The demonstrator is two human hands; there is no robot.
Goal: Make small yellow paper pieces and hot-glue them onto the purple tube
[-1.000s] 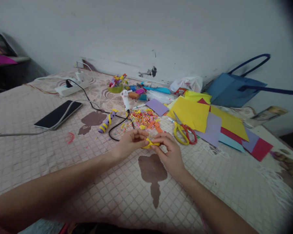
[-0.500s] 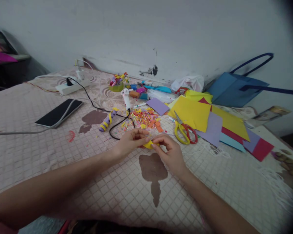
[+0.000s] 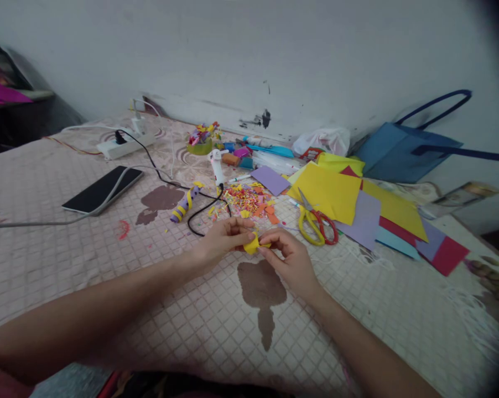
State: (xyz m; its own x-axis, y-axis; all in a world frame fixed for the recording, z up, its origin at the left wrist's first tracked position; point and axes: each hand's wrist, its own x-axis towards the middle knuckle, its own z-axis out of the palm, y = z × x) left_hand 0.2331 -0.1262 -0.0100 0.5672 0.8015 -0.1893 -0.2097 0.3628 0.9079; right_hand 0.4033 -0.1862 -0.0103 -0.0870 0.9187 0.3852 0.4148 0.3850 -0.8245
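A small yellow paper piece [image 3: 252,244] is pinched between the fingertips of both hands, just above the patterned cloth [image 3: 87,260]. My left hand [image 3: 219,241] holds its left side and my right hand [image 3: 290,261] holds its right side. The piece looks folded or curled; most of it is hidden by my fingers. A heap of coloured paper scraps [image 3: 245,200] lies just beyond my hands. Yellow and red scissors [image 3: 315,223] lie to the right of them.
A white glue gun [image 3: 215,167] with a black cord, a purple and yellow roll [image 3: 182,204], a phone [image 3: 102,190] and a power strip [image 3: 124,146] lie to the left. Coloured paper sheets [image 3: 357,204] and a blue bag [image 3: 403,153] are at the right.
The yellow piece has been squeezed from a flatter loop into a tighter bunch between my fingertips. Both hands stay in nearly the same place.
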